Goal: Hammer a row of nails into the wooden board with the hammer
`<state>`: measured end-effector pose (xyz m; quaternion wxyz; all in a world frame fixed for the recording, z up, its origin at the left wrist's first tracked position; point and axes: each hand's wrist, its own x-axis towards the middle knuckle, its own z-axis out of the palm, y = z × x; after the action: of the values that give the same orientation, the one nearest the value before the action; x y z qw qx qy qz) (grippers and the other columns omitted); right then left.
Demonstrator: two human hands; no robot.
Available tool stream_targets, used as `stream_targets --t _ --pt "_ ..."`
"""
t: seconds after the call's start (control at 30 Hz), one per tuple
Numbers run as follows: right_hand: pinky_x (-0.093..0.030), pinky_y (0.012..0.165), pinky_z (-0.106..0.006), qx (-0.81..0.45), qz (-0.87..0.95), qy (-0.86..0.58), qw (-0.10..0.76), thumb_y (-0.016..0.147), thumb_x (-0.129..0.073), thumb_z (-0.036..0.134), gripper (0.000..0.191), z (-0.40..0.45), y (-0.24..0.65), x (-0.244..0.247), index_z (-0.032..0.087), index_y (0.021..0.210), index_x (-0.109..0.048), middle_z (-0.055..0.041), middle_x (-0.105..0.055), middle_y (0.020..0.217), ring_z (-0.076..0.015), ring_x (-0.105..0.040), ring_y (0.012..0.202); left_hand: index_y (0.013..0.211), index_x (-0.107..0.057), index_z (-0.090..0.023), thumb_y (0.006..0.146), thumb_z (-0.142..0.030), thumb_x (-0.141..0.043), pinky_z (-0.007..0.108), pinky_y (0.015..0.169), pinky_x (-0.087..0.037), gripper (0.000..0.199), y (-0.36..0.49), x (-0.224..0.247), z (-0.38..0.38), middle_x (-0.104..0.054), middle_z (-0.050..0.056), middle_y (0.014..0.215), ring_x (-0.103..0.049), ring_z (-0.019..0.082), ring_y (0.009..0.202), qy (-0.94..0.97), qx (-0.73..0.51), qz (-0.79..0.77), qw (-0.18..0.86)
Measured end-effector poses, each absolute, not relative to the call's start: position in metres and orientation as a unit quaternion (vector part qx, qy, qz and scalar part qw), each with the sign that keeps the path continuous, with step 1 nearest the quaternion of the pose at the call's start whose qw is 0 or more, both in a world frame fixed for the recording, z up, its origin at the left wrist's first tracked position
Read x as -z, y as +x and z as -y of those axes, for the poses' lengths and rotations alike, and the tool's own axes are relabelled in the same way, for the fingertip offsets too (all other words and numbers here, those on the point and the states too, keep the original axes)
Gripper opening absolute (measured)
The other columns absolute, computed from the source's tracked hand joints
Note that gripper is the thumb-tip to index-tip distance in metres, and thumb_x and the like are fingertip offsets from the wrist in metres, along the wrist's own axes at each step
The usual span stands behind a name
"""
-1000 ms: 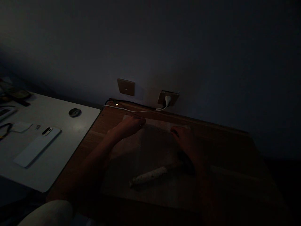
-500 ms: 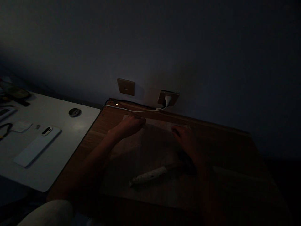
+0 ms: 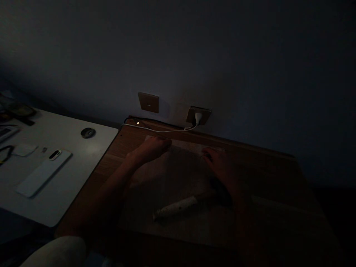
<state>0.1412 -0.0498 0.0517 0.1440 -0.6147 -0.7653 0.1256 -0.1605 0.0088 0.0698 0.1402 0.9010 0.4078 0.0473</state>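
Observation:
The light is very dim. A thin, pale sheet (image 3: 150, 176) lies flat on the wooden table (image 3: 111, 152). My left hand (image 3: 159, 145) rests at the sheet's far edge, left of middle, with curled fingers. My right hand (image 3: 215, 159) is near the far right corner, its fingers bent towards the thumb. Whether either one pinches something is lost in the dark. Between my forearms, a hammer-like tool (image 3: 175, 207) lies across the sheet. Its pale, speckled handle points left, and its dark head is partly covered by my right forearm.
A white cable (image 3: 164, 131) runs along the table's back edge to a plug (image 3: 198, 118) in the wall socket (image 3: 206, 114). On the white table (image 3: 83, 159) at left are a phone (image 3: 41, 176), a roll of tape (image 3: 88, 132) and several dim items.
Both hands keep nearly the same place and pose, with only a slight shift of the view. The hammer-like tool and the sheet lie as before.

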Motion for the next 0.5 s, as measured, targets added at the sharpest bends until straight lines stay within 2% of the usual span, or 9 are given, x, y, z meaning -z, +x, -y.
stream_targets --t 0.3,0.5 --pt "-0.058 0.093 -0.040 -0.119 0.765 -0.616 0.147 0.097 -0.061 0.013 0.022 0.0513 0.1398 -0.0531 0.020 0.112 -0.076 -0.0114 -0.082 0.110 -0.0269 -0.078 0.102 0.093 -0.068 -0.017 0.097 -0.012 -0.057 0.027 0.070 -0.045 0.012 -0.1577 -0.0714 -0.0086 -0.076 0.009 0.097 -0.070 0.020 0.084 0.897 -0.036 -0.412 0.154" --pt "-0.058 0.089 -0.038 -0.124 0.763 -0.618 0.143 0.097 -0.060 0.011 0.024 0.0511 0.1393 -0.0536 0.021 0.114 -0.075 -0.0106 -0.083 0.109 -0.0258 -0.079 0.098 0.097 -0.069 -0.017 0.097 -0.012 -0.056 0.028 0.069 -0.044 0.014 -0.1567 -0.0711 -0.0080 -0.077 0.010 0.098 -0.071 0.020 0.084 0.902 -0.031 -0.411 0.129"
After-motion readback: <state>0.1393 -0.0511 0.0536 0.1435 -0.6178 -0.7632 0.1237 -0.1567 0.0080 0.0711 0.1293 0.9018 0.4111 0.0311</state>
